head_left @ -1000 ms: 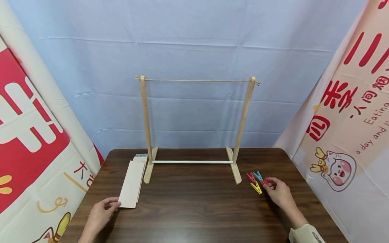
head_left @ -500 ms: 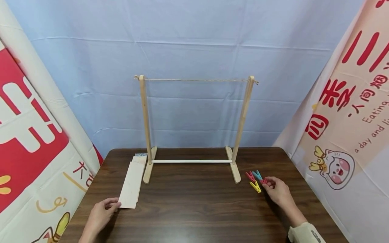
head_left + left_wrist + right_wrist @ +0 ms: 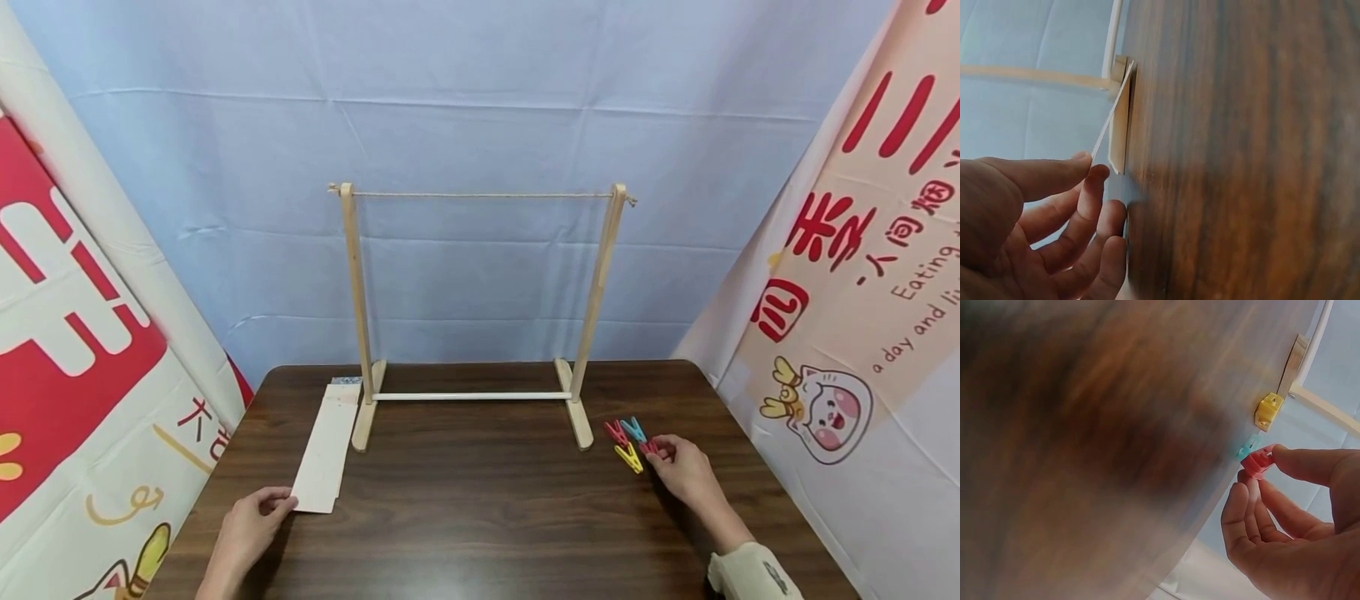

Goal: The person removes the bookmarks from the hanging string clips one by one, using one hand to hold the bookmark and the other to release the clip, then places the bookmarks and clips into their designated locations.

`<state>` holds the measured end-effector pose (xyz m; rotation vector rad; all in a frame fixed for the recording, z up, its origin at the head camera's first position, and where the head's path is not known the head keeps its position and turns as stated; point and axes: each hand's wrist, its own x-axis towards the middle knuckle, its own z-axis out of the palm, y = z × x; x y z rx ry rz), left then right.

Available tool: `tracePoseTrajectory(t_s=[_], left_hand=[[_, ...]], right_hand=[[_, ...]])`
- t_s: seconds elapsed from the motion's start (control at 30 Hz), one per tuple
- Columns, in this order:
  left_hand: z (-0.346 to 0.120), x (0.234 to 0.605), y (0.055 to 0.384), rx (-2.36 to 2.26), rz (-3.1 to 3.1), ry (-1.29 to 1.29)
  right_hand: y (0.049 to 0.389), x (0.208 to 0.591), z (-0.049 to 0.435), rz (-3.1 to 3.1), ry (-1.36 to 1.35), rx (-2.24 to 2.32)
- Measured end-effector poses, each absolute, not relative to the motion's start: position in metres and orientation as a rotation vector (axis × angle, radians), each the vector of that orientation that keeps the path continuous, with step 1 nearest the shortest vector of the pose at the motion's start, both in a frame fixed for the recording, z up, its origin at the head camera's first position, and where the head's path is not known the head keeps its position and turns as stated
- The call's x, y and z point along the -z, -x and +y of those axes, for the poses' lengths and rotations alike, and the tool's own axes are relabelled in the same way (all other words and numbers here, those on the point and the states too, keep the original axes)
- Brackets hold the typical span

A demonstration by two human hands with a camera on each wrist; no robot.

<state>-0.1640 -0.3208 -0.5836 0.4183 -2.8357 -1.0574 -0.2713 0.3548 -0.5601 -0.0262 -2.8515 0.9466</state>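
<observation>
In the head view, my left hand (image 3: pixel 251 527) is at the near left corner of a long pale card (image 3: pixel 318 467) on top of a small stack. The left wrist view shows thumb and fingertips pinching the card (image 3: pixel 1105 128), its near end raised off the pieces below. My right hand (image 3: pixel 688 477) pinches a red clothespin (image 3: pixel 652 447) at the right of the table; the right wrist view shows that clothespin (image 3: pixel 1257 460) between thumb and fingers. Beside it lie a blue clothespin (image 3: pixel 633 430), a yellow clothespin (image 3: pixel 628 458) and another red clothespin (image 3: pixel 617 432).
A wooden stand (image 3: pixel 595 292) rises at the back of the brown table (image 3: pixel 465 483), with a string (image 3: pixel 480 196) tied across its top and a white rod (image 3: pixel 472 397) low between its feet. A blue-patterned piece (image 3: pixel 346 381) pokes out behind the cards. Cloth hangs around the table.
Both hands keep their holds almost unmoved. Everything in the head view has shifted slightly up and left together.
</observation>
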Motion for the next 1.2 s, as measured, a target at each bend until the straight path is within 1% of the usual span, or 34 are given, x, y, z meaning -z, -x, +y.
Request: tracePoseTrajectory(t_s=[0.7,1.2], left_hand=[[-0.3199,0.5795,0.1633,1.056,-2.912,-0.533],[-0.32,0.5792,0.1623,1.038,-2.932,-0.539]], right_hand=[[0.2802,0.5645,0.3549,-2.978,0.01,-0.878],[0.2789,0.5641,0.354,-2.99,0.002,-0.881]])
